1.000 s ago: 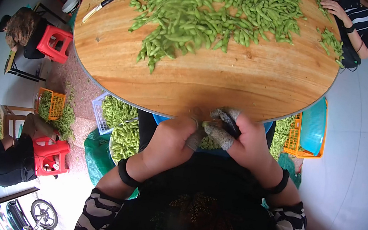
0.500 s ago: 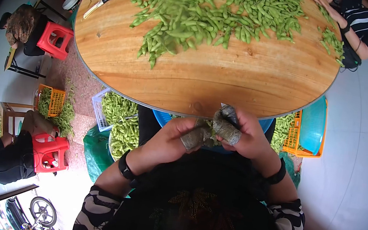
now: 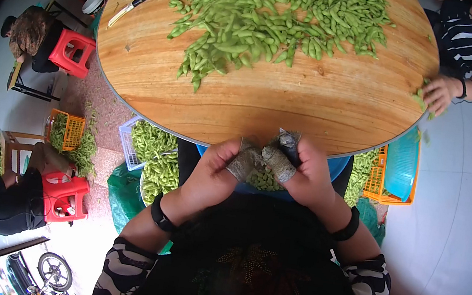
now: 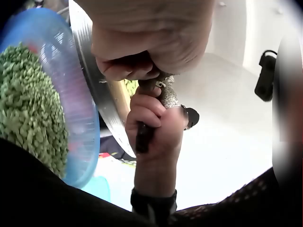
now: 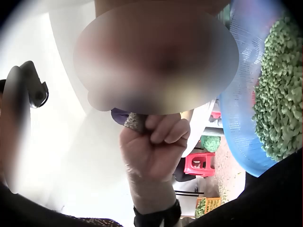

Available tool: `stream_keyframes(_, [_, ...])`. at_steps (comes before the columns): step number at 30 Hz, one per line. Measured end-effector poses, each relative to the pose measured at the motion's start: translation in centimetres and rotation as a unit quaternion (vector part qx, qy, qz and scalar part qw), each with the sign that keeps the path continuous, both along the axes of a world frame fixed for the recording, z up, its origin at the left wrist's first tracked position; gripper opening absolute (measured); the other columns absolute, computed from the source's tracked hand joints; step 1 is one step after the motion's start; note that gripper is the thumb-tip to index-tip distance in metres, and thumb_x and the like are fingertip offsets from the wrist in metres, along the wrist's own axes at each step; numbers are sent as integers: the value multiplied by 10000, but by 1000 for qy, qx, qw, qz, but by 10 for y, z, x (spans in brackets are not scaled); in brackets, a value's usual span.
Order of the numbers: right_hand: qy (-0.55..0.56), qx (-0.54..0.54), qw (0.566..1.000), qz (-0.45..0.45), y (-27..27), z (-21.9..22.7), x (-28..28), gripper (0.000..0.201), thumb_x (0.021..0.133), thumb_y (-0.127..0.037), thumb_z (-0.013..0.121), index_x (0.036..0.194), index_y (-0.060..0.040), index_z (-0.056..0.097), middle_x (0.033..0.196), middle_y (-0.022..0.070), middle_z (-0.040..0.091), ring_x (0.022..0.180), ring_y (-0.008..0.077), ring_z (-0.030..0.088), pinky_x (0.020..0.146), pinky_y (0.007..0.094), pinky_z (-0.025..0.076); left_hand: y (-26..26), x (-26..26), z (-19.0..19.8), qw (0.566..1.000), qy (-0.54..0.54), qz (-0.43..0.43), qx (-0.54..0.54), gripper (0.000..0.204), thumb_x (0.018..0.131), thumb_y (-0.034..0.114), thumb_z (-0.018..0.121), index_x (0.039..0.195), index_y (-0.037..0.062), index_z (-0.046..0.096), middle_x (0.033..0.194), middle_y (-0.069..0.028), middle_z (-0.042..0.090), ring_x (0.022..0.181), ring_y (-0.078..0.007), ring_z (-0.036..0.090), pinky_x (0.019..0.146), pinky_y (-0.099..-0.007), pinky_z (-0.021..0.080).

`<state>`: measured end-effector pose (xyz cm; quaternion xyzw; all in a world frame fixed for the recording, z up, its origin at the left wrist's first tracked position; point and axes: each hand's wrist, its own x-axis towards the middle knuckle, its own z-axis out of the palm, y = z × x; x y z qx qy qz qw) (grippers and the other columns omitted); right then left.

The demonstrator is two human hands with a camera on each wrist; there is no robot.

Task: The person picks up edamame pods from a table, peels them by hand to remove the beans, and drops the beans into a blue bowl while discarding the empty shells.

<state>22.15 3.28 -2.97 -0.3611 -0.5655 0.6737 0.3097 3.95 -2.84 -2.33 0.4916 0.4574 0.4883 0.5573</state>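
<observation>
Both hands meet just below the round wooden table's near edge. Grey wrapping covers the thumb of my left hand, whose other fingers curl in, as the right wrist view shows on that hand; whether anything lies inside is hidden. My right hand, also grey-wrapped at the thumb, grips a dark tool with a pointed grey tip. In the left wrist view its dark end sticks out below the curled fingers of that right hand. The wrapped thumb tips are close together.
Green pods spread over the far table, with a knife at the left. Below the hands sits a blue basket of shelled beans. Orange crates flank the table; another person's hand is at its right edge.
The green bit between my fingertips is no longer visible. My left hand has shifted slightly left. The person at the right has moved a hand down the table edge, and the pods there are mostly gone.
</observation>
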Motion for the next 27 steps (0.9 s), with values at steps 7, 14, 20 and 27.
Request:
stream_keyframes(7, [-47,245,968,-35,0,-7,-4,258,789,-108,729,976,0,588,761,48,599,672,77,537,607,265,467,3,0,-7,974,186,45,120,155,826,-67,567,954,14,597,825,-103,633,754,-211,630,684,-281,494])
stream_keyframes(14, [-107,213,971,-10,2,-5,3,306,729,-110,747,965,-11,579,750,98,589,647,145,574,601,296,481,4,-1,-6,961,229,44,145,166,797,-72,573,925,18,630,785,-96,640,689,-205,627,646,-290,493])
stream_keyframes(20, [-223,354,907,-48,-1,-1,-1,388,655,-96,725,1002,-24,567,785,146,608,686,347,621,595,402,497,5,3,3,912,362,50,186,206,748,-40,603,946,15,611,829,-197,627,768,-368,640,649,-372,514])
stream_keyframes(27, [-194,358,913,-34,-3,1,2,374,680,-108,718,1011,-23,568,793,147,609,692,329,626,609,398,500,0,1,-11,965,219,76,125,222,764,-32,607,982,7,625,822,-197,628,780,-374,641,663,-369,515])
